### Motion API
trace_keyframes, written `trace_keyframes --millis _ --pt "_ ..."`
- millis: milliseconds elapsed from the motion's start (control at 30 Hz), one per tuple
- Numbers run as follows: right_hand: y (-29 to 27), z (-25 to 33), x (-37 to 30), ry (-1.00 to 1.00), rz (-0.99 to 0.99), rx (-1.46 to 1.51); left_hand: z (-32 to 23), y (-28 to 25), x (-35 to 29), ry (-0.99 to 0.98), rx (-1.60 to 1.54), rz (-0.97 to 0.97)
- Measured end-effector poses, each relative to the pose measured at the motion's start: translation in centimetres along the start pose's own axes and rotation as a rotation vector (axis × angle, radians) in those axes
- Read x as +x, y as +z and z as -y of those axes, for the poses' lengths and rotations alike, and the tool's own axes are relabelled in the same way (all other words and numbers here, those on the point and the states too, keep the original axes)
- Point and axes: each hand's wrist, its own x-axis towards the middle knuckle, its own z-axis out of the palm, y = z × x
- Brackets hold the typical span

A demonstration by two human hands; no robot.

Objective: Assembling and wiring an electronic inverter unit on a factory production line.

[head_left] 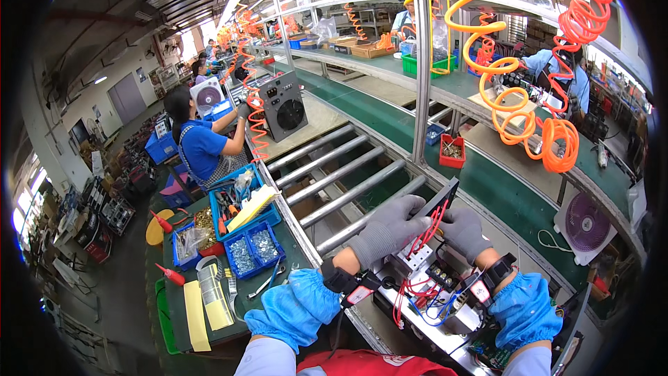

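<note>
My left hand (391,228), in a grey glove, grips the near left side of a dark flat panel (445,196) that stands tilted up over an open metal device. My right hand (467,232), also gloved, closes on the panel's right side; its fingertips are partly hidden. Red wires (433,226) run down between both hands from the panel. Below them lies the open chassis (452,338), with a silver block (416,256), a black terminal block (441,276), blue wires and a green circuit board (490,355).
Steel rollers (334,174) lie ahead. Blue bins of screws (254,251), a tool bin (271,226) and pliers-like tools (268,280) sit left. Orange coiled hoses (557,146) hang at right, near a metal post (422,83). A co-worker (202,143) stands by a dark fan-fronted box (282,108).
</note>
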Motion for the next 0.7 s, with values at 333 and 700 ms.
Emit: trace_keyframes --millis 333,700 --pt "0.2 -0.4 0.6 -0.058 0.003 -0.142 -1.9 1.1 0.6 0.013 0.573 -0.003" --pt "-0.5 0.7 -0.2 0.065 0.041 0.004 -1.1 1.5 0.8 0.025 0.647 -0.013"
